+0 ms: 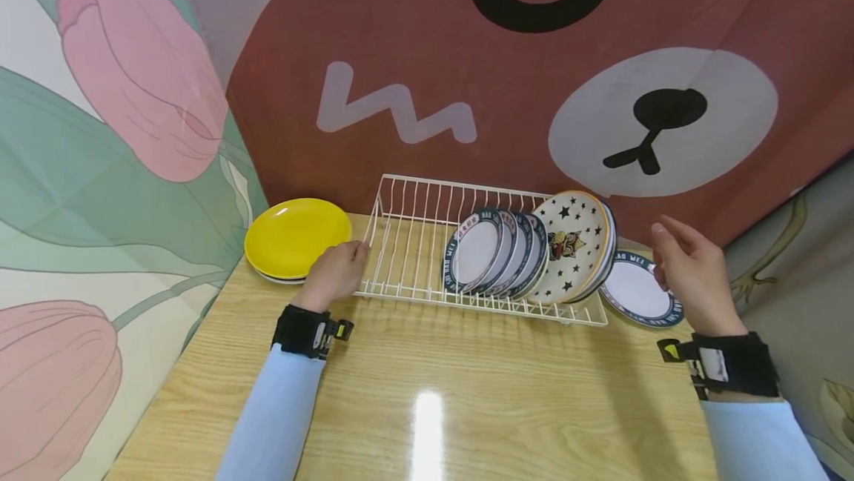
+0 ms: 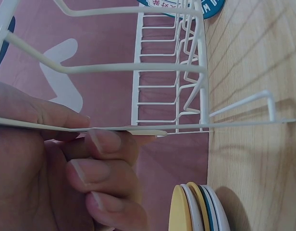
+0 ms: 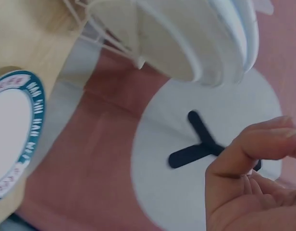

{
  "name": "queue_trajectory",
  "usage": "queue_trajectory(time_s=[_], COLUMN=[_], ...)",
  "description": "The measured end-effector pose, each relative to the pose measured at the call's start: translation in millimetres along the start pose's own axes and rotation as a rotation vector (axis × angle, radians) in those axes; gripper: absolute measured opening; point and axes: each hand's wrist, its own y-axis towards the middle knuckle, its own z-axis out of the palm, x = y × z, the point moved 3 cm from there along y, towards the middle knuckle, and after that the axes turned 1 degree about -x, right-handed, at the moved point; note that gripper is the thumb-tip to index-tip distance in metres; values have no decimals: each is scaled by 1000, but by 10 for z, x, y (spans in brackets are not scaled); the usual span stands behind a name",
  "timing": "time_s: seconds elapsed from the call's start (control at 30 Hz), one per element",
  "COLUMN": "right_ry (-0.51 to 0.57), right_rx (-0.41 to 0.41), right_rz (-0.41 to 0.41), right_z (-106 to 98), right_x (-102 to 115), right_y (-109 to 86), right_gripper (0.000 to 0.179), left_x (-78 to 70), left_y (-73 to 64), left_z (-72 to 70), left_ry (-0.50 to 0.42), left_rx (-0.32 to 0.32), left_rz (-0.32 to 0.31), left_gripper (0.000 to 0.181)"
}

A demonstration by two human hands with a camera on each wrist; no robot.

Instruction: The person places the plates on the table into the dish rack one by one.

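Observation:
My left hand (image 1: 336,273) grips the left end of a white wire dish rack (image 1: 408,292); in the left wrist view its thumb and fingers (image 2: 104,172) pinch the rack's edge wire. Several small white plates with dark blue patterned rims (image 1: 475,251) stand in the rack's middle. Larger plates lean at its right end, the front one a cream plate with black stars (image 1: 567,247). My right hand (image 1: 697,277) is raised to the right of the rack with fingers loosely bent, holding nothing. Beneath it on the table lies a blue-rimmed plate (image 1: 637,290).
A stack topped by a yellow plate (image 1: 298,238) sits on the wooden table (image 1: 507,392) left of the rack. Behind the rack hangs a brown cloth with a cartoon face (image 1: 400,36). A pale patterned curtain (image 1: 794,273) borders the right side.

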Motion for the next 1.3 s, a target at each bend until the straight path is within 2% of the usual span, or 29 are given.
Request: queue_trajectory(time_s=[0.13,0.37,0.57,0.67,0.9,1.1,1.3], right_ry=[79,331,410,454,490,431,478], right_rx=[-13,-39,-108,-121,-134,-73,-21], right_rz=[89,247,445,514,651,709,753], right_z=[-66,-78,-10,15,60,134,231], right_x=[-245,-692,-1088,-1255,-1618,-1847,-1941], right_y=[-15,-83,-113,-147,-168,-131,-106], right_gripper=[65,73,77,80,70,68,56], left_x=[-6,-3,-4,-4,3,5,-1], left_y=[1,3,9,10,14,10,9], left_z=[-6,-5,0,1,3,8,10], left_ry=[1,1,6,7,2,-1,-3], left_rx=[-6,-6,-2,0,-2,2,5], left_rz=[-1,-2,2,-1,2,-2,-9], left_gripper=[45,47,47,48,46,45,47])
